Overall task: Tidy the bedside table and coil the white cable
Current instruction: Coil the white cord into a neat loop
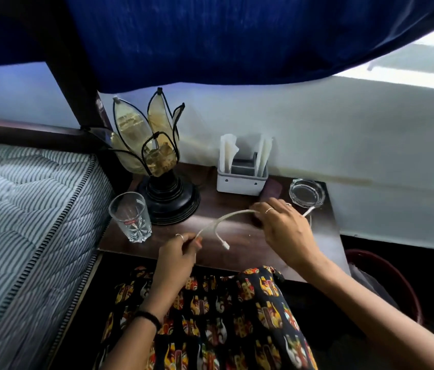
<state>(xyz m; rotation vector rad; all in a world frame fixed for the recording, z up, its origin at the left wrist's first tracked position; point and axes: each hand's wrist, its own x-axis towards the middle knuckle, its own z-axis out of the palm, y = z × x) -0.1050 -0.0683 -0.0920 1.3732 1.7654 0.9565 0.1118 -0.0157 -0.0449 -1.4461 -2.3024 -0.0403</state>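
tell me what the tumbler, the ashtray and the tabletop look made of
Tumbler: clear glass, see-through with a cut star base. Ashtray: also clear glass, thick and glinting at its rim. Tabletop: dark brown wood or wood-look laminate, smooth with a slight sheen; which one is unclear.

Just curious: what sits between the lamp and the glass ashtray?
In the head view, a white holder with papers stands between the lamp and the ashtray.

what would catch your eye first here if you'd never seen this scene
The white cable arching between both hands over the middle of the dark table. Then the petal-shaped lamp at the back left, with a glass in front of it by the bed.
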